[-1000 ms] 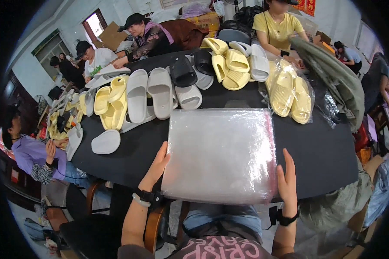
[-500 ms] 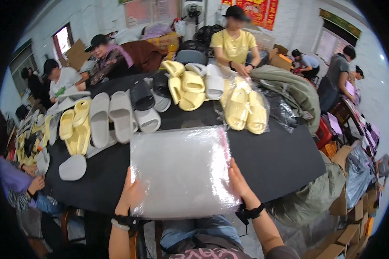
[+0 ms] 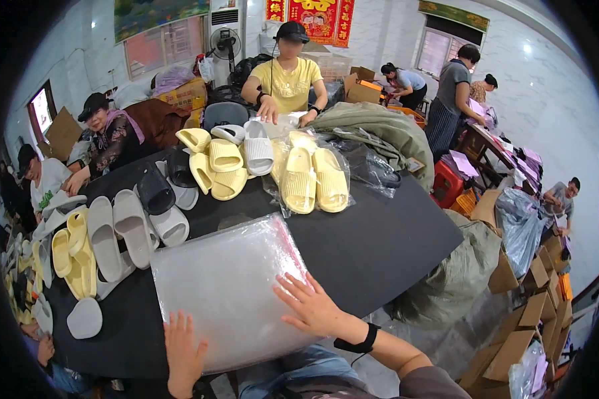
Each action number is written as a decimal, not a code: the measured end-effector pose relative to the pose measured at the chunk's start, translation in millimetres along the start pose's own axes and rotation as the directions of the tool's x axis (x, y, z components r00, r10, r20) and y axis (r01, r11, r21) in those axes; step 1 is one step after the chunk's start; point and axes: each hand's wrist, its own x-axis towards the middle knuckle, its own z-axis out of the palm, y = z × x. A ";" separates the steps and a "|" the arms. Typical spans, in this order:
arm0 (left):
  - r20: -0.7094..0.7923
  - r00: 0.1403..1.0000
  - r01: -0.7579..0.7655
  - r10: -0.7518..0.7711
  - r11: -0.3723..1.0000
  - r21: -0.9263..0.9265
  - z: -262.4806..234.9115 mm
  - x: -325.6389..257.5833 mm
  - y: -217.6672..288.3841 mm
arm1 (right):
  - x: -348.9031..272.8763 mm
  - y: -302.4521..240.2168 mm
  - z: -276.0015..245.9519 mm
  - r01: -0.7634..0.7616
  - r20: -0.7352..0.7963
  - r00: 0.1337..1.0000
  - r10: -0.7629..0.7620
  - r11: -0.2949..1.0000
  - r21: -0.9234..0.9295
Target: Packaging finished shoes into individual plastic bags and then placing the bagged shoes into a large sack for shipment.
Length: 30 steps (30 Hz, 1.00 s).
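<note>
In front of me a stack of clear plastic bags [image 3: 226, 282] lies at the near edge of the black table [image 3: 379, 249], a red strip along its right side. My left hand [image 3: 183, 356] rests on the stack's lower left corner with fingers stretched out. Across the right part of the stack my right hand [image 3: 311, 306] lies flat, fingers spread. Neither hand grips anything. Just beyond the stack are yellow slides in a clear bag [image 3: 313, 179]. Grey slides [image 3: 123, 229] stand to its left.
Yellow slides [image 3: 223, 166], a black slide [image 3: 155, 187] and a lone grey slide [image 3: 85, 318] are on the table. Across it sits a person in a yellow shirt [image 3: 289, 83]. A green sack [image 3: 449, 266] and open cartons [image 3: 522, 329] are at right; other people work around.
My view has turned to the right, so the scene shifts left. My hands have gone from holding the stack's sides to lying on top of it.
</note>
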 end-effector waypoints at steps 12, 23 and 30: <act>-0.119 0.993 0.026 -0.013 0.994 0.108 63.7 7.2 2.1 | -10.4 7.3 47.2 0.042 0.089 0.995 -0.037 0.997 -0.062; -0.157 0.987 0.015 0.010 0.988 0.156 71.3 7.7 -3.3 | 121.3 172.7 -43.6 -0.146 -0.065 0.987 0.147 0.989 0.016; -0.183 0.983 0.007 0.017 0.991 0.130 76.9 2.4 -5.7 | 168.6 252.1 -27.0 -0.465 -0.037 0.881 0.473 0.847 -0.257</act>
